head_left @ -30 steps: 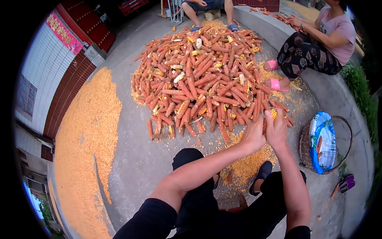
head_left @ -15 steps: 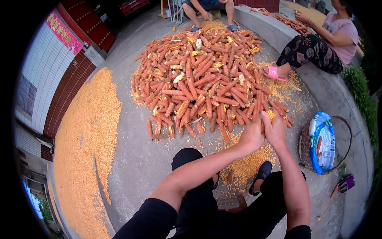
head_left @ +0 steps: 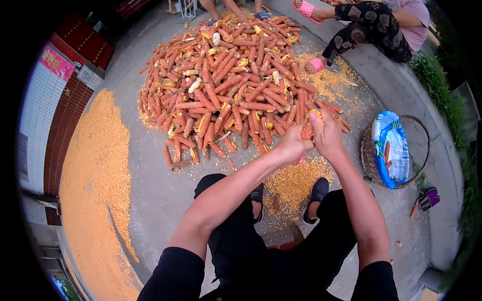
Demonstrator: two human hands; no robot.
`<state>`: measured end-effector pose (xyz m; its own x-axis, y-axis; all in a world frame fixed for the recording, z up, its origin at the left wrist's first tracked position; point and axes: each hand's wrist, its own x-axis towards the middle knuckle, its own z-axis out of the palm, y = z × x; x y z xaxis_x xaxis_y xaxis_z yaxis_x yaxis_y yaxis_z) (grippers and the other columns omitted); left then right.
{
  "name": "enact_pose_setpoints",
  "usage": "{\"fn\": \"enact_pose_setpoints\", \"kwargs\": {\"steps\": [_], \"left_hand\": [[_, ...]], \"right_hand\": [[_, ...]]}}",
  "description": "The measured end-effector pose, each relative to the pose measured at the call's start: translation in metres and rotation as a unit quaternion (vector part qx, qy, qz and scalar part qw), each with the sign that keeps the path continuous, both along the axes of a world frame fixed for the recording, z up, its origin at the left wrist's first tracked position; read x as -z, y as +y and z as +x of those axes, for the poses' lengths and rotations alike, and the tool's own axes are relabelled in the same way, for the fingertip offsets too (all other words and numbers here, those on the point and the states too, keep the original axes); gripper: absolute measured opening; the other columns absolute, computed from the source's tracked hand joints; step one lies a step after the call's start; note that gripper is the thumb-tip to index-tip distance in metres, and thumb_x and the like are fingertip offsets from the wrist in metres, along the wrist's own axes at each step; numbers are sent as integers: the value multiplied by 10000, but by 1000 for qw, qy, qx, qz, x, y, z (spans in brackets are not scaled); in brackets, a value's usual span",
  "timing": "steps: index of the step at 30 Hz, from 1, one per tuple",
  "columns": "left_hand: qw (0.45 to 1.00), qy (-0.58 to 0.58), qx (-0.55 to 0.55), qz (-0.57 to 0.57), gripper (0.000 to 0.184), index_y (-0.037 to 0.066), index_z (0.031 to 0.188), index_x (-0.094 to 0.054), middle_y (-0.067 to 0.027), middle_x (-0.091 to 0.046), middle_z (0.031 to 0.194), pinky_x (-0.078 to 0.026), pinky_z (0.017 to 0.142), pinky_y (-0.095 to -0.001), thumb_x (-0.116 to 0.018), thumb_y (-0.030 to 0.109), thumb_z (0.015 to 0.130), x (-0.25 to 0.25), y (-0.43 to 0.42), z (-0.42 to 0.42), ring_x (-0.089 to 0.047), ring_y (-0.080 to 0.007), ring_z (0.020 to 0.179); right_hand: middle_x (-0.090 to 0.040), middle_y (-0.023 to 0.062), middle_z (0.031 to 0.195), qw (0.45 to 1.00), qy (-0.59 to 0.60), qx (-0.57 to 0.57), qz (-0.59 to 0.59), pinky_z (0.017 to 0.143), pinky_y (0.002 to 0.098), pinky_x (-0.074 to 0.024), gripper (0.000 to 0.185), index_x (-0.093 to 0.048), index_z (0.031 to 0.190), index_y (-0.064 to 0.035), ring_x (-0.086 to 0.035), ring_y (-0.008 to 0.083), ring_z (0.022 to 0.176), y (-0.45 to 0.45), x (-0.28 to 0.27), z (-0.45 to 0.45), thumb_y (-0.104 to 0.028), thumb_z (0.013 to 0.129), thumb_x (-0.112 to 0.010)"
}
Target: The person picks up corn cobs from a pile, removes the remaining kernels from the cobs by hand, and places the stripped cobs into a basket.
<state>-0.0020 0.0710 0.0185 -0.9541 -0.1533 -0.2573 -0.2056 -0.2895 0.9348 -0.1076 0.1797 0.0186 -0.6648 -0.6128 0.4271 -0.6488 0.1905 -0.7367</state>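
Observation:
Both hands meet around one corn cob [head_left: 307, 131], a reddish cob with some yellow kernels at its upper end. My left hand [head_left: 293, 145] wraps its lower part, fingers closed. My right hand [head_left: 326, 134] grips the upper part, its thumb lying along the kernels. Beyond them spreads a big heap of reddish cobs [head_left: 221, 95], a few with yellow or white patches. Loose yellow kernels [head_left: 296, 183] cover the ground below my hands, between my shoes.
A wide layer of kernels [head_left: 95, 190] lies at the left. At the right stand a basket [head_left: 369, 155] with a blue-and-white bag [head_left: 394, 150] and purple shoes [head_left: 429, 199]. One person sits at the upper right, another behind the heap.
The view has tilted and turned, so the heap and basket appear higher and further left. My hands stay together on the cob. The person at the upper right has raised one foot.

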Motion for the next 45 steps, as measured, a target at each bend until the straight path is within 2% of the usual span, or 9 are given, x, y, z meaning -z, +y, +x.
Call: {"fn": "enact_pose_setpoints", "kwargs": {"steps": [9,15,18,22,25,29,32,38,45], "left_hand": [[988,15,2,153,77,8,911,-511,-70,-530,624,-393,389,-313,-565,-8,859,1,-7,-7,-505,-172,418],[998,39,-35,-18,176,-19,980,-569,-76,-577,669,-403,366,-291,-629,34,823,-4,-3,-7,-555,-162,443],[997,-17,-34,-64,278,-49,1082,-569,-135,-648,750,-494,459,-372,-636,52,832,-6,-4,-4,-652,-260,551],[886,121,-190,-404,396,-71,1177,-533,-274,-702,972,-539,825,-493,-659,104,845,22,3,-12,-687,-458,953],[896,54,-164,-408,380,-69,1159,-545,-289,-692,954,-547,812,-484,-663,113,847,4,9,-5,-688,-459,938],[896,141,-180,-380,225,-15,1042,-607,-198,-689,809,-551,660,-428,-676,113,870,40,16,-14,-715,-333,747],[1000,15,-1,-18,100,25,863,-572,-108,-599,664,-455,464,-361,-663,65,867,11,-1,-4,-600,-218,512],[950,-1,112,290,149,76,842,-500,-45,-517,606,-335,396,-295,-640,72,893,-11,-25,7,-472,-140,428],[996,57,29,69,139,25,903,-534,-70,-561,713,-417,460,-294,-632,42,806,-5,-16,-3,-536,-142,530]], "right_hand": [[-575,146,754,972,-218,-8,-83,638,408,-450,373,-568,887,5,-562,263,672,-7,12,-6,-347,1006,-607],[-694,181,934,991,-122,-22,49,780,406,-520,495,-653,1100,10,-681,291,837,-10,-7,6,-442,902,-698],[-680,134,890,987,-156,-12,49,832,358,-498,444,-645,1114,4,-651,221,886,-8,-6,5,-404,941,-668],[-706,196,974,994,-106,-5,3,811,421,-522,399,-650,1114,3,-699,311,882,-10,-1,3,-354,939,-680],[-706,193,974,990,-137,16,-12,817,413,-521,402,-646,1104,15,-698,297,902,-12,-5,9,-350,939,-683],[-672,175,878,992,-120,15,-30,752,409,-502,375,-619,1039,32,-650,282,790,-13,4,5,-338,977,-638],[-621,162,793,997,-50,-16,-63,698,420,-471,337,-599,978,25,-602,274,722,-10,-2,3,-308,1024,-576],[-570,114,714,999,23,-31,-18,613,373,-435,334,-540,867,-8,-568,217,658,1,-3,-2,-288,1049,-535],[-566,61,691,977,-173,-64,-107,584,322,-432,366,-568,885,-18,-530,139,611,-4,2,-3,-363,981,-639]]}}
